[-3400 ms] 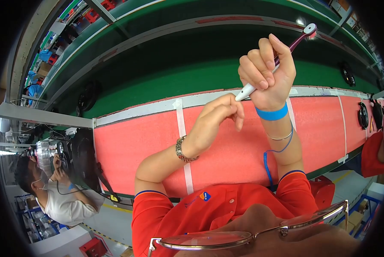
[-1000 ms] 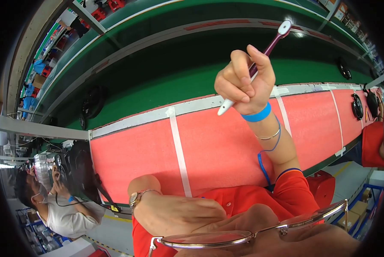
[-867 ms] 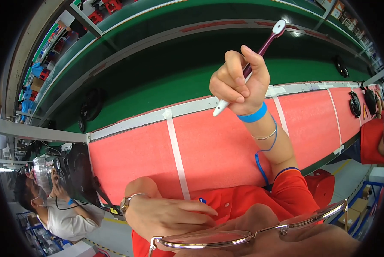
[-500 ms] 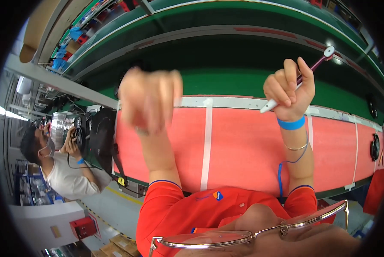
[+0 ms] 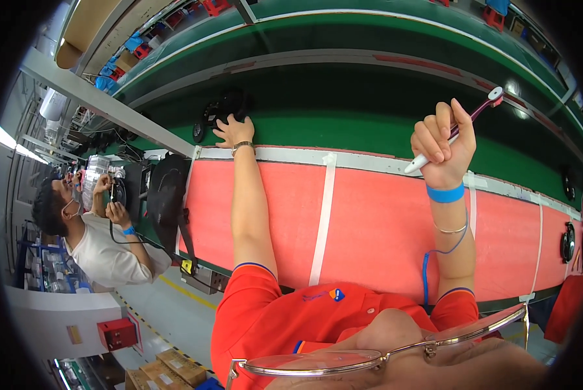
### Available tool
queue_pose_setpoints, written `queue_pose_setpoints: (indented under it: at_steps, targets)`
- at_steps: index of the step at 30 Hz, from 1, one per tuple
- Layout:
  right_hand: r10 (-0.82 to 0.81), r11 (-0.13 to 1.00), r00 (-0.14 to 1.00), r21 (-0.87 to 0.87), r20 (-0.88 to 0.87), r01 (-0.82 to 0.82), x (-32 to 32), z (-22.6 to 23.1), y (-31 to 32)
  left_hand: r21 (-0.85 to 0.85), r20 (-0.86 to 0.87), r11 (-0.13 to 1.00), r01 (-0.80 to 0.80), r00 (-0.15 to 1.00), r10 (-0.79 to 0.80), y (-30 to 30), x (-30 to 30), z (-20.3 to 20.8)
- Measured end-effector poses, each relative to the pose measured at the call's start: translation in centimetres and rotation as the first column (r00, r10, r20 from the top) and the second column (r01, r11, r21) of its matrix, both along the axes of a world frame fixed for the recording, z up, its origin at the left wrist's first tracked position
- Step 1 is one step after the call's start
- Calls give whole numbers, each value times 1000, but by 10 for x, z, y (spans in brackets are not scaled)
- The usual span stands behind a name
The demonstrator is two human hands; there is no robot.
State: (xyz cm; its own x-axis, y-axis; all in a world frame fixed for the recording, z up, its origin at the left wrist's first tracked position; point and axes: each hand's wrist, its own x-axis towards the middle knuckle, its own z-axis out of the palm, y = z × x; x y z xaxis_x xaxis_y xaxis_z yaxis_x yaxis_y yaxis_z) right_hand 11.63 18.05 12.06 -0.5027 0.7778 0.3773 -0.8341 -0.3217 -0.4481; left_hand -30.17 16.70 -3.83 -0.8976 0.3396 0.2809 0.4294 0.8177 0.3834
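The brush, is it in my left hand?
No, the right hand grips the brush, while the left hand is spread at a black object.

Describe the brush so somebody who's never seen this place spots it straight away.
Start at the long pink mat, then find the right hand raised near its far edge. The brush slants through that fist, up to the right. Its slim white and purple body sets it apart from the black round part farther right on the mat.
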Motion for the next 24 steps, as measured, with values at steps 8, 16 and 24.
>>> queue_pose_setpoints:
  at_steps: [8, 16, 24]
  targets:
    - [-14, 1000, 892, 21, 451, 5, -24, -28, 2, 315, 39, 934, 168, 981, -190, 17, 41, -2]
    - [-26, 965, 535, -118, 845, 233, -50, -84, 24, 453, -32, 657, 602, 748, -663, 11, 212, 28]
    - [-127, 910, 624, -159, 771, 382, -23, -106, 56, 868, 488, 465, -177, 120, -865, 17, 232, 14]
